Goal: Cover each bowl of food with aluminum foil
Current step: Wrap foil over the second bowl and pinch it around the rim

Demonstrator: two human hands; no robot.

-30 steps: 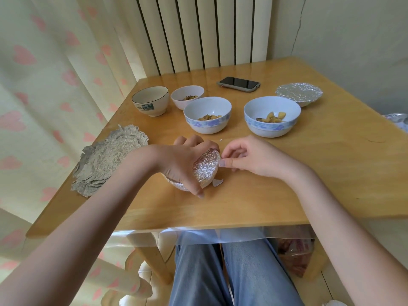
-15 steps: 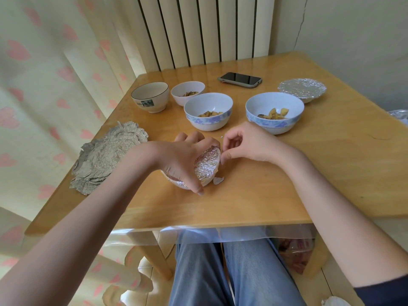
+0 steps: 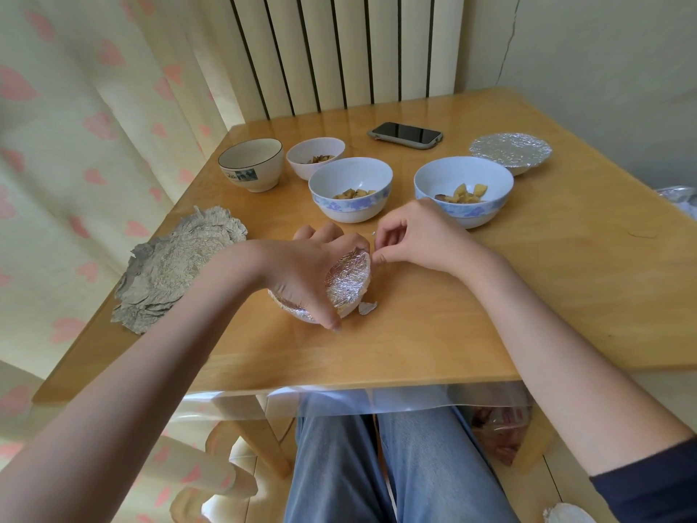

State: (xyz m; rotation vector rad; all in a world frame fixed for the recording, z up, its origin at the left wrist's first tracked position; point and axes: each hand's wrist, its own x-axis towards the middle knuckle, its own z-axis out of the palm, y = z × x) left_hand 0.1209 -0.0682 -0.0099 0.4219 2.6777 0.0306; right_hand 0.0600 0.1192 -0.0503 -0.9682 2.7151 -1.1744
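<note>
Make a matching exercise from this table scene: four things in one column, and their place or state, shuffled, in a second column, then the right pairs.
Things:
1. phone
2. foil-covered bowl at the back
3. stack of foil sheets
4. bowl under the left hand

Places or states:
A. tilted, foil over its top, gripped by the left hand
B. lying flat near the table's left edge
C. upright at the far right, top sealed, nobody touching it
D. face up at the back, in front of the radiator

Pairs: 1-D, 2-C, 3-B, 4-A
</note>
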